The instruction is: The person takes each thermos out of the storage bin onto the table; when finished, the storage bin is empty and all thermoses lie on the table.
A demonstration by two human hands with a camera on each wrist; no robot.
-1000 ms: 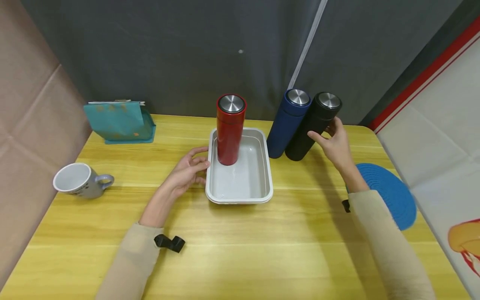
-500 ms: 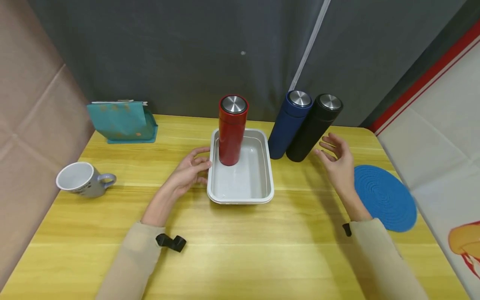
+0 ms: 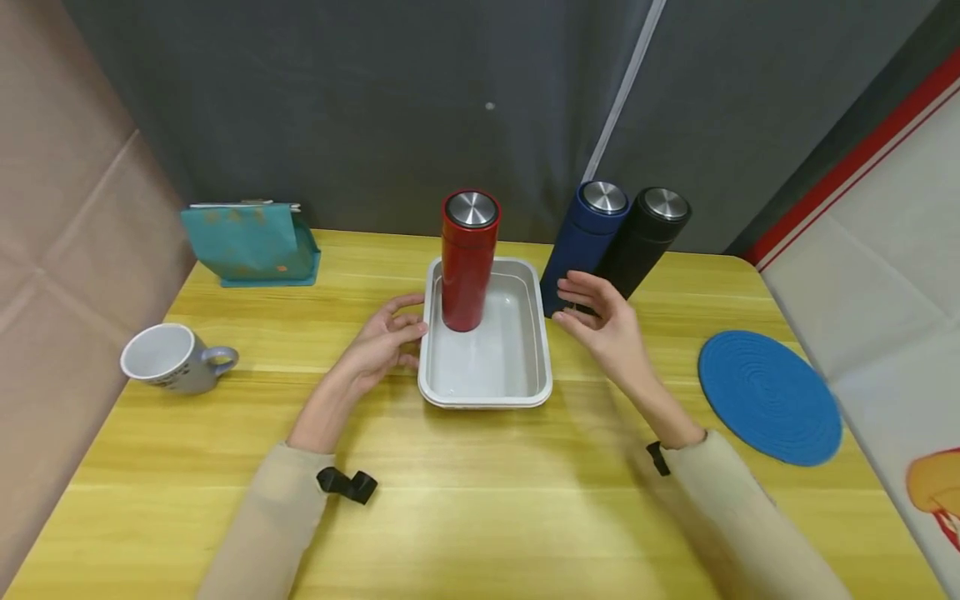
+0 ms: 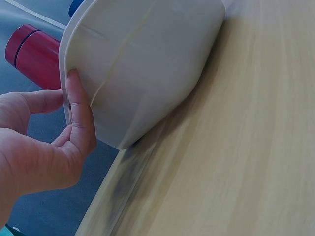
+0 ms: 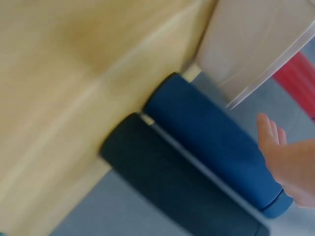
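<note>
A: Report occlusions, nearest first.

B: The right hand (image 3: 606, 327) covers the lower part of the blue flask (image 3: 584, 242); contact cannot be confirmed. The right wrist view is blurred.

A: Surface and surroundings?

B: Yellow wooden table (image 3: 480, 500); dark curtain (image 3: 375, 108) behind.

A: Hand poses?

B: Left hand (image 3: 378, 346): fingers loosely extended, fingertips (image 4: 74, 81) touching the white tray (image 3: 487, 379) rim. Right hand: fingers spread, gripping nothing. The red flask (image 3: 468, 258) stands upright in the tray; the black flask (image 3: 643, 237) stands beside the blue one.
</note>
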